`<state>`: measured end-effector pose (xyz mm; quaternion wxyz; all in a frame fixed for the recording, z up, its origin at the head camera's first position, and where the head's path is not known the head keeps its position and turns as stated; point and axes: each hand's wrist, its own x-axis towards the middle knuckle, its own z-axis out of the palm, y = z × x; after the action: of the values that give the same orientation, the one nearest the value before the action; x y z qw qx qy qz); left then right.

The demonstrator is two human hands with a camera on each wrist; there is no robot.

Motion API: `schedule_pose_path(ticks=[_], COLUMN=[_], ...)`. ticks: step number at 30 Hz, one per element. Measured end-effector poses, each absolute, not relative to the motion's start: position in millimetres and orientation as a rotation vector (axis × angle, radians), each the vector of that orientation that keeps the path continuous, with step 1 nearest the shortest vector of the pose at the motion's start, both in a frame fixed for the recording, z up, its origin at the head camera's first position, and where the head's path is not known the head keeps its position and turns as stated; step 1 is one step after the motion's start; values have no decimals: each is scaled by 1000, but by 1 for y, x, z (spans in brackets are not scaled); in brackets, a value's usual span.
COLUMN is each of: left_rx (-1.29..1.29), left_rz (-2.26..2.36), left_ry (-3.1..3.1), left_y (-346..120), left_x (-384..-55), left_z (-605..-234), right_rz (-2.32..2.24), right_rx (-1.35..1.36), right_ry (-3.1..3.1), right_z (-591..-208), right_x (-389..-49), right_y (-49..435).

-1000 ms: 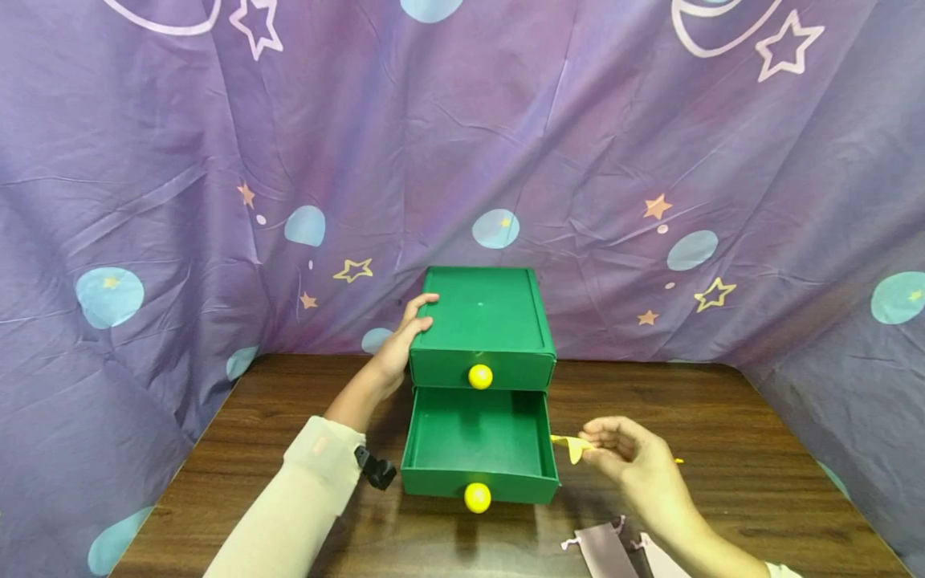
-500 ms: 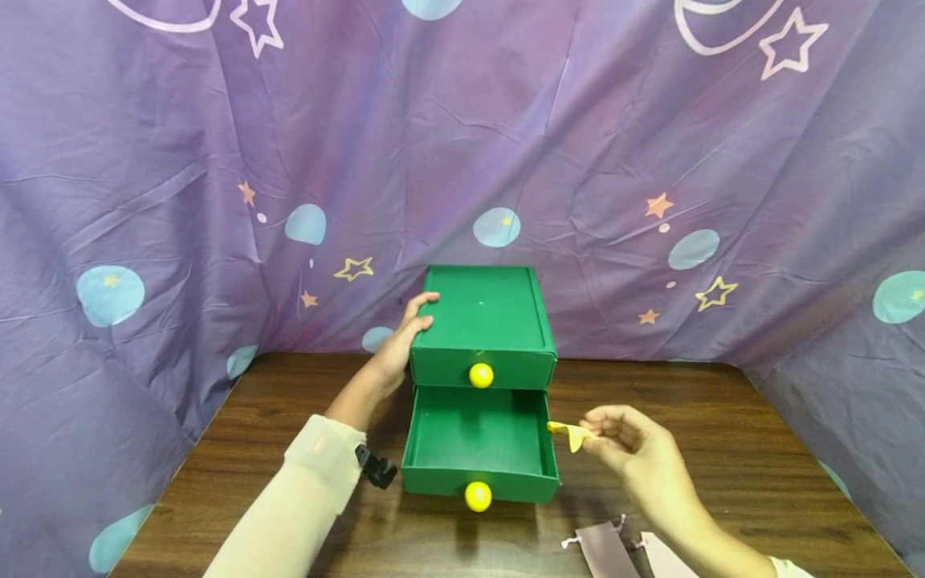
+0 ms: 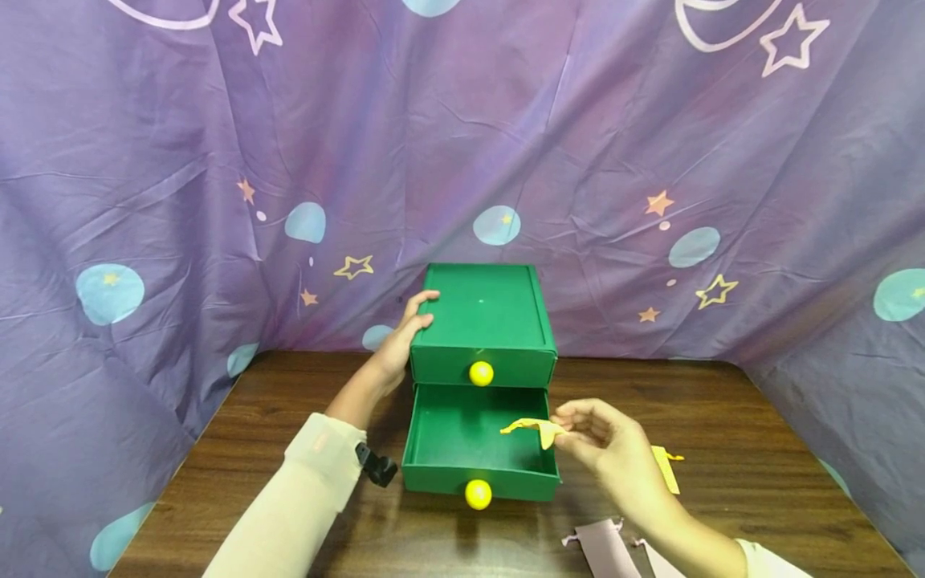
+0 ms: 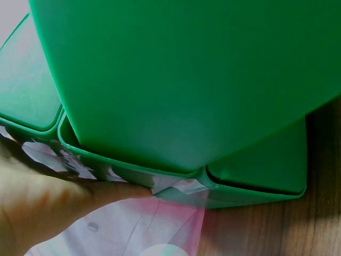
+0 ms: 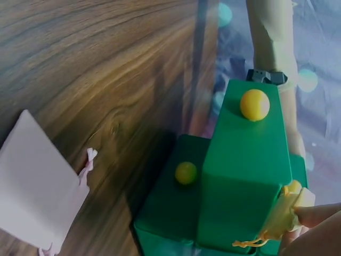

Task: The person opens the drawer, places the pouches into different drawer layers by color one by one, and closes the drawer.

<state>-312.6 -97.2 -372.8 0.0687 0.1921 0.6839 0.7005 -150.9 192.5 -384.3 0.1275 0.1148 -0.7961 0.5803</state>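
A green drawer cabinet with yellow ball knobs stands on the table, its middle drawer pulled out. Against the cabinet's left side lies my left hand, two fingertips reaching over the top edge; the left wrist view shows the thumb along the side. My right hand pinches a small yellow drawstring pouch between thumb and fingers, over the right part of the open drawer. In the right wrist view, the pouch hangs beside the drawer wall with its cord loose.
Another yellow pouch lies on the table behind my right forearm. Nearer the front edge are two pink drawstring pouches, one greyish pink and one paler. The bottom drawer's knob shows in the right wrist view. A purple patterned curtain closes off the back.
My right hand has moved left and slightly up, bringing the yellow pouch from beside the drawer to over it. The second yellow pouch has come more into sight. My left hand stays put.
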Motion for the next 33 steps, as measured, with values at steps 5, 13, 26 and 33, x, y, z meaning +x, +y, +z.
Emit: schedule_pose_path(ticks=[5,13,26,33], left_rx=[575,575,585,573], left_rz=[2110,2109,2116,2119], left_ry=[2057,2066,2066,2062], left_y=[-97,-97,-97,-97], left_x=[-314,-315,-314,-313], left_z=[-374,-374,-374,-374], right_rz=[1738,1802,1852,1827], right_rx=[320,340,352,404], right_ry=[-2332,-2343,-2344,-2367], right_z=[-384,-383,-379,-379], right_x=[-153,-156,-162,-167], right_y=[182,170,160,152])
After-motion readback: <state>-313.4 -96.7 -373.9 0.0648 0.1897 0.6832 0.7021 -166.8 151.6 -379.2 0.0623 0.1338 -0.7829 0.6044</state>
